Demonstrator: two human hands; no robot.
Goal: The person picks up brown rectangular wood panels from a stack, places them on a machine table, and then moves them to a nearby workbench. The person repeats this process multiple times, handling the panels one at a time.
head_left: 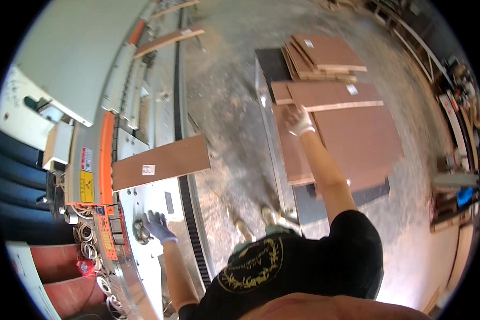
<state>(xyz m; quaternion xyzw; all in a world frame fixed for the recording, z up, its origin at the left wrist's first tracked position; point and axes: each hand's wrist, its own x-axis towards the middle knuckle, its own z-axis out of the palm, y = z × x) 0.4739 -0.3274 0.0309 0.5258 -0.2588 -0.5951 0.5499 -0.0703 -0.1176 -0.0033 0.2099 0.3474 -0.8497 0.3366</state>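
My left hand [159, 228], in a grey-purple glove, is at the machine bed with its fingers stretched out. It is beside a round dark-green fitting [141, 231]; whether they touch is unclear. A brown board [165, 162] with a white label lies across the machine just beyond that hand, one end against the orange guard [107, 152]. Out to the right, my right hand [298, 121], in a white glove with bare fingertips, reaches over the stacked brown panels [357, 138]. Its fingers are apart, near the edge of a narrower labelled panel [338, 95] on top.
More panels [325, 53] are piled at the stack's far end, on a dark platform [369, 197]. Farther along the machine lies another brown strip [168, 40]. Rolls of edging [88, 242] hang at the left. Shelving with odds and ends [456, 186] lines the right side.
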